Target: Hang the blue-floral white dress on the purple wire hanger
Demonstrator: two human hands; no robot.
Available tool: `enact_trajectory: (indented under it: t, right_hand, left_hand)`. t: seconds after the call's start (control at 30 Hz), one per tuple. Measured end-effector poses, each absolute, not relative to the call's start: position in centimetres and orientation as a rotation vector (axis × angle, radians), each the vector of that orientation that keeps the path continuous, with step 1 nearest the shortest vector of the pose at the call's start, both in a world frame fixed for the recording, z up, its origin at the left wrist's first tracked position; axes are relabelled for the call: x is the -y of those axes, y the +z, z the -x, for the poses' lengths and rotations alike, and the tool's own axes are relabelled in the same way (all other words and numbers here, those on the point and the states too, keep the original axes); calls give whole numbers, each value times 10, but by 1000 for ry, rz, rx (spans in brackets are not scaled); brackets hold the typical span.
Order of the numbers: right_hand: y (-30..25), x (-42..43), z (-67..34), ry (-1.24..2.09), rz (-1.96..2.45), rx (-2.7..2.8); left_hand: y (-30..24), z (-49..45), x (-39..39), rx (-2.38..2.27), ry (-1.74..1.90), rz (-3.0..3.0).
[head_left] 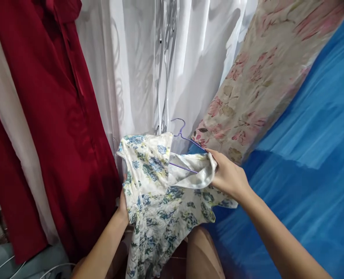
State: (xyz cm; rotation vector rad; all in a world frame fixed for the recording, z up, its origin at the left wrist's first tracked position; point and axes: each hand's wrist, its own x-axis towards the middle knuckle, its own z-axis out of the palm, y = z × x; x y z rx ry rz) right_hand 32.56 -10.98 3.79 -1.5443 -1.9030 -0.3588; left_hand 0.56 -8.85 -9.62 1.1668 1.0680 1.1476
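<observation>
A white dress with blue and green flowers (pixel 157 209) hangs in front of me, partly on a thin purple hanger (pixel 183 133). One hanger arm shows above the open neckline, and its lower bar crosses inside. My right hand (pixel 228 174) is closed on the neckline's right edge, close to the hanger's arm. My left hand (pixel 124 203) grips the dress by its left side, with most fingers hidden behind the cloth. The hanger's hook is free of any rail.
Dark red garments (pixel 61 128) hang at left. White curtains (pixel 137 69) and a scrolled metal grille (pixel 164 69) stand behind. To the right hang a pink-flowered cream cloth (pixel 247 93) and a blue gown (pixel 314 155). White wire hangers (pixel 54 266) lie at lower left.
</observation>
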Motion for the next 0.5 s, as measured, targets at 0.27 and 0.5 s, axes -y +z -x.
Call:
enact_trajectory:
  t: [0.27, 0.5]
  right_hand:
    - [50, 96, -314, -430, 1284, 2164]
    - [-8, 125, -297, -217, 952, 2127]
  left_hand:
    - [-143, -6, 135, -958, 1306, -963]
    - [-165, -41, 151, -983, 1468, -833]
